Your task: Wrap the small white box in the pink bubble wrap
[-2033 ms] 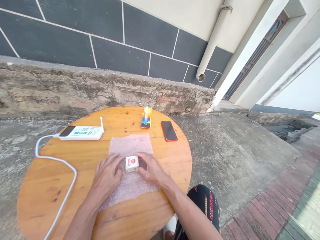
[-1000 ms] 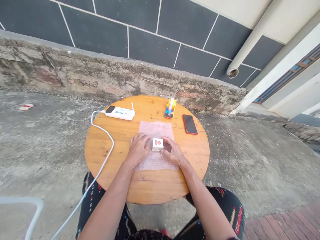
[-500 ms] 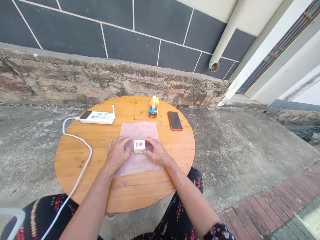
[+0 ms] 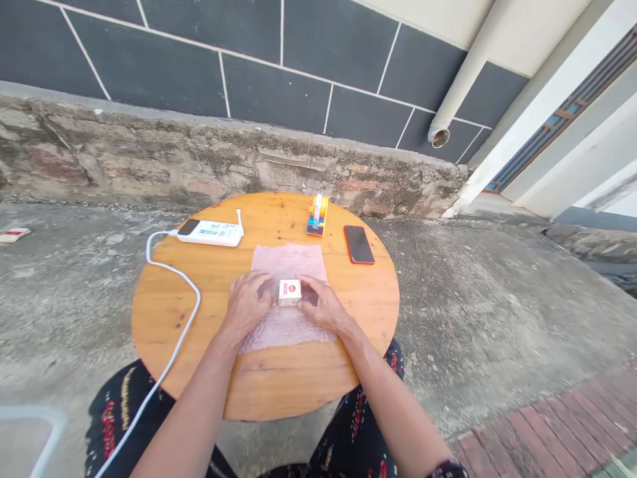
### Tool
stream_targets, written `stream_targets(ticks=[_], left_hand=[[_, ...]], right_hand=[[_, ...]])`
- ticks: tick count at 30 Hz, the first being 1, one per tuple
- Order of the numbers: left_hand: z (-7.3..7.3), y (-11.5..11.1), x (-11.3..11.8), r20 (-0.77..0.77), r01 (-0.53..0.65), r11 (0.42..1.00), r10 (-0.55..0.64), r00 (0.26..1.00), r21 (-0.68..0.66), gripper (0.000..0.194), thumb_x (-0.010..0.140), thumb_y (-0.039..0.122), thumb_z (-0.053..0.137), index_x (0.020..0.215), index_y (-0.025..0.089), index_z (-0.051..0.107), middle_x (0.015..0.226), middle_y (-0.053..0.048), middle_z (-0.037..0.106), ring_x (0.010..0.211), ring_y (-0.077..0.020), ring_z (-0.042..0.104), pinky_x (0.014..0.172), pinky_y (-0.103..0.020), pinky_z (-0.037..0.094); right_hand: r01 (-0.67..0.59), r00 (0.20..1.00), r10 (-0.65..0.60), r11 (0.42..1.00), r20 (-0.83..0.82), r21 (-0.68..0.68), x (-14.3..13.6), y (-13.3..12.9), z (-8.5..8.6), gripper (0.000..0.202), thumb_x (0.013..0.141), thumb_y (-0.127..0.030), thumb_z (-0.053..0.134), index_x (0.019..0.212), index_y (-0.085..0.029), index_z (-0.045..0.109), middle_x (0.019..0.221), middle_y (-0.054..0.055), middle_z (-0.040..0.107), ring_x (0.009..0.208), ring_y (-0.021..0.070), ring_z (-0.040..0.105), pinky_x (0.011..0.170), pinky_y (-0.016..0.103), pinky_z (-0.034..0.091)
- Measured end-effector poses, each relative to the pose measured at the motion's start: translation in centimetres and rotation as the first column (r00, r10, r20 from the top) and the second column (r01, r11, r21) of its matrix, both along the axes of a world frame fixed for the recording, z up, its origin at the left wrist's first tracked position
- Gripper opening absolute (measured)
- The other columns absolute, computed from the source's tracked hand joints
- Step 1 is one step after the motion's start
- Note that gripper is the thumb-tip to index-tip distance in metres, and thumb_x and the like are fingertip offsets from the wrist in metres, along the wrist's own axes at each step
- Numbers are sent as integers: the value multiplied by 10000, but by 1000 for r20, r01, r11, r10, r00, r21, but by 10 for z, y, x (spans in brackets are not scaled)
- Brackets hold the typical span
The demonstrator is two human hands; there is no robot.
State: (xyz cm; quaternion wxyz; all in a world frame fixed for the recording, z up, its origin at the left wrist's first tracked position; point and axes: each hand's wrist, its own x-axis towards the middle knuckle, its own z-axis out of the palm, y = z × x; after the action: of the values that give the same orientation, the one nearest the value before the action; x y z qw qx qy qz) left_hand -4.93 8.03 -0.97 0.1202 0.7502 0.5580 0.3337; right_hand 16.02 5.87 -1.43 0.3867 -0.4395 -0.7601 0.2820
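Observation:
A small white box with a red round mark on top sits on a sheet of pinkish bubble wrap, around the middle of the wooden table. My left hand rests on the wrap to the left, fingers apart and curved, with a narrow gap to the box. On the other side, my right hand has its thumb and forefinger at the box's right edge, thumb at the near corner and forefinger at the far one. Its other fingers are partly hidden.
On the round wooden table lie a white power bank with a white cable, a yellow and blue tape dispenser at the back, and a red-edged phone at the right. A stone-based wall stands behind.
The view has shifted slightly, so everything sits further right in the picture. Both hands and the box keep nearly the same places on the bubble wrap.

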Motion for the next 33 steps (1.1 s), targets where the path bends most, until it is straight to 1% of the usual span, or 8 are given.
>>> stream_targets(ticks=[3, 8, 11, 16, 21, 25, 29, 33], left_hand=[[4, -2, 1, 69, -33, 999, 31, 997, 25, 347, 739, 152, 457, 1011, 213, 664, 1185, -45, 639, 1152, -232, 528, 1023, -409, 382], [15, -8, 4, 152, 38, 998, -46, 987, 54, 349, 757, 133, 452, 1023, 218, 661, 1196, -21, 628, 1170, -206, 510, 1052, -382, 368], [19, -11, 5, 175, 102, 994, -108, 979, 47, 360, 741, 126, 467, 1036, 211, 655, 1154, -27, 645, 1130, -200, 533, 1016, -362, 404], [13, -10, 5, 166, 141, 990, -138, 976, -9, 467, 699, 88, 455, 1122, 198, 620, 1112, -57, 669, 1039, -218, 583, 929, -381, 456], [6, -9, 7, 93, 166, 984, -160, 983, -61, 584, 680, 66, 447, 1232, 230, 546, 1190, -56, 628, 1094, -234, 542, 954, -406, 412], [5, -9, 7, 39, 178, 980, -175, 984, -87, 602, 701, 76, 454, 1280, 235, 497, 1217, -61, 600, 1112, -242, 519, 965, -409, 392], [5, -9, 6, 34, 179, 980, -177, 984, -91, 667, 714, 57, 452, 1357, 227, 407, 1246, -73, 574, 1130, -232, 508, 972, -395, 384], [8, -11, 6, 51, 198, 976, -195, 980, -86, 671, 706, 47, 461, 1349, 237, 425, 1223, -64, 592, 1119, -233, 514, 958, -391, 393]], right_hand=[[-3, 1000, 2, 1000, -4, -11, 1, 1, 0, 619, 728, -144, 624, 1324, -229, 483, 1227, 67, 606, 1109, 228, 565, 980, 395, 424], [0, 1000, 0, 1000, -1, -31, 1, 2, 0, 616, 731, -154, 623, 1326, -233, 485, 1229, 68, 603, 1120, 240, 561, 990, 413, 419], [2, 1000, -1, 1000, 12, -26, 0, 1, 3, 583, 750, -165, 617, 1317, -224, 492, 1218, 74, 613, 1117, 247, 569, 979, 420, 434], [-5, 999, 5, 1000, 40, -7, 1, 0, 6, 536, 796, -211, 610, 1317, -236, 486, 1233, 84, 609, 1119, 263, 570, 969, 438, 447], [17, 994, -14, 1000, 112, -21, 0, -2, 6, 538, 835, -206, 567, 1354, -251, 430, 1271, 75, 584, 1151, 260, 542, 987, 446, 424], [55, 981, -60, 998, 183, 31, -2, -1, 8, 566, 847, -188, 552, 1383, -264, 386, 1303, 71, 563, 1169, 265, 522, 992, 452, 397], [91, 964, -112, 991, 241, 95, -3, -1, 9, 556, 853, -187, 543, 1384, -256, 392, 1325, 81, 545, 1189, 282, 497, 993, 475, 375], [83, 963, -103, 993, 249, 89, -3, 1, 6, 584, 845, -175, 542, 1400, -258, 381, 1339, 78, 537, 1212, 281, 481, 1010, 488, 362]])
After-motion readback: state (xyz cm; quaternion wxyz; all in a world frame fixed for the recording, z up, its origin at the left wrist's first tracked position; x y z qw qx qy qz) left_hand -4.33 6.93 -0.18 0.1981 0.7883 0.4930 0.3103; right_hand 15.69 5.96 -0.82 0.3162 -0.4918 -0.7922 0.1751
